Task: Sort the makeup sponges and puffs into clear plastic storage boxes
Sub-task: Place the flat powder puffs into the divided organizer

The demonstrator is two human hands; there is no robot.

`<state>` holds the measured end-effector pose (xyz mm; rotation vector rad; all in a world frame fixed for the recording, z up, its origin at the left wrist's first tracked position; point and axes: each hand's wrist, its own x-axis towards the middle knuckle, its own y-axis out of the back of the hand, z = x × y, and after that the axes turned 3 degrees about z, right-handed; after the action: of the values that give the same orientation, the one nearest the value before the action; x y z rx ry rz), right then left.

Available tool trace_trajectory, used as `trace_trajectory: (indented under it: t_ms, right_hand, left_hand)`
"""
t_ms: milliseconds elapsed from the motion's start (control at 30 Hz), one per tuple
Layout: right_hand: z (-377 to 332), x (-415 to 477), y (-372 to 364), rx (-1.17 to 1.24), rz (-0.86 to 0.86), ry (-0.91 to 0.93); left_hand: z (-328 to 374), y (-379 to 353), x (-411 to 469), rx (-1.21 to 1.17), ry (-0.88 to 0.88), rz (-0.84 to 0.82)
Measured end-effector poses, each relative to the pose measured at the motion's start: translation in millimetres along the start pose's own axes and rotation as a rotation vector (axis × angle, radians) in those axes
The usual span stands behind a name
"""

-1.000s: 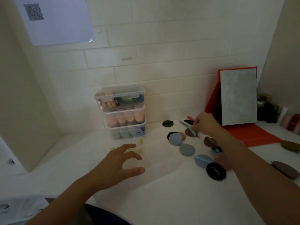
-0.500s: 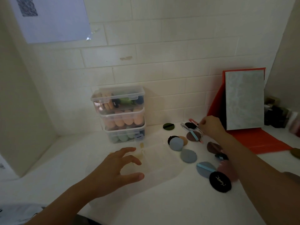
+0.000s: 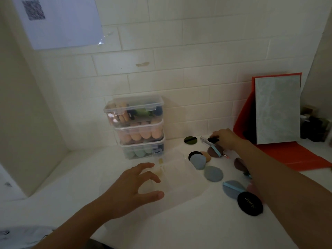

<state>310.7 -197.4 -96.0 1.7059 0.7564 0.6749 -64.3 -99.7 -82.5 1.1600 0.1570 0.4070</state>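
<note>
My left hand [image 3: 136, 189] lies over a nearly invisible clear plastic box [image 3: 179, 169] in the middle of the white counter, thumb and curved fingers clasping its near wall. My right hand [image 3: 225, 139] reaches to the back and pinches a small black puff [image 3: 213, 140] at its fingertips. Loose puffs are scattered under and left of my right forearm: a dark green one [image 3: 190, 140], a brown one with a blue strap [image 3: 214, 151], several blue ones [image 3: 213, 173] and a black one with a gold logo [image 3: 250, 203]. Three shut boxes of sponges [image 3: 136, 128] are stacked against the wall.
A red folder with a pale board [image 3: 277, 110] leans in the back right corner, small dark bottles [image 3: 314, 126] beside it. A thin clear tool [image 3: 203, 139] lies by my right fingertips. A wall panel [image 3: 27, 123] closes off the left side.
My right hand moved a little toward the back and now has the black puff in its fingertips. My left hand stayed on the clear box. The view tilted slightly upward.
</note>
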Motion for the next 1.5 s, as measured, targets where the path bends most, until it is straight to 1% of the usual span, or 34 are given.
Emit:
trace_trajectory:
  t_ms: [100, 200, 267, 433, 533, 633, 733, 800, 900, 967, 1033, 1100, 1167, 1233, 1267, 1333, 1500]
  right_hand:
    - [0.9, 4.9, -6.4, 0.064, 0.065, -0.037]
    - [0.9, 3.9, -5.8, 0.185, 0.25, -0.057]
    - [-3.7, -2.8, 2.4, 0.282, 0.333, -0.025]
    - [-31.1, -36.2, 27.6, 0.385, 0.369, 0.106]
    - [-57.3, -58.4, 34.5, 0.413, 0.394, 0.136]
    - [-93.8, -89.9, 38.1, 0.568, 0.362, 0.18]
    - [-130.5, -121.5, 34.7, 0.628, 0.285, 0.214]
    - [-148.9, -139.8, 31.8, 0.66, 0.269, 0.243]
    - [-163.0, -162.6, 28.9, 0.727, 0.239, 0.235]
    - [-168.0, -176.2, 28.5, 0.791, 0.223, 0.225]
    - [-171.2, -186.6, 27.4, 0.863, 0.23, 0.215]
    - [-174.6, -193.9, 24.2, 0.9, 0.236, 0.201]
    - [-182.4, -201.2, 18.3, 0.926, 0.218, 0.2]
    - [-194.7, -208.2, 10.8, 0.957, 0.189, 0.232]
    - [-202.2, -212.1, 7.5, 0.949, 0.175, 0.254]
    - [-217.1, -220.3, 1.9, 0.87, 0.161, 0.303]
    - [-234.8, -237.5, -19.6, 0.53, 0.244, 0.456]
  left_hand:
    - [-0.5, -1.5, 0.8, 0.007, 0.008, -0.003]
    - [-0.8, -0.7, 0.6, 0.016, 0.009, 0.0]
    - [-1.2, -0.8, 1.0, 0.014, 0.008, 0.004]
    - [1.1, -0.7, 0.7, 0.003, 0.028, 0.002]
    - [5.7, 0.5, -1.2, -0.021, 0.05, 0.007]
    - [12.0, -3.3, -1.9, -0.045, 0.096, 0.047]
    - [23.4, -8.5, -3.3, -0.032, 0.145, 0.079]
    - [27.6, -6.8, -2.9, -0.071, 0.185, 0.087]
    - [28.1, 9.2, -5.4, -0.326, 0.24, 0.118]
    - [22.1, 24.8, -15.1, -0.456, 0.189, 0.154]
    - [6.5, 39.8, -31.8, -0.4, 0.105, 0.176]
    - [-14.4, 49.7, -50.0, -0.257, 0.065, 0.176]
    - [-33.4, 52.0, -65.1, -0.136, 0.068, 0.131]
    - [-43.4, 46.4, -77.9, -0.099, 0.067, 0.066]
    - [-45.4, 41.9, -83.1, -0.111, 0.057, 0.051]
    - [-44.3, 32.9, -90.0, -0.139, 0.018, 0.073]
    - [-26.4, 15.9, -99.7, -0.161, 0.042, 0.189]
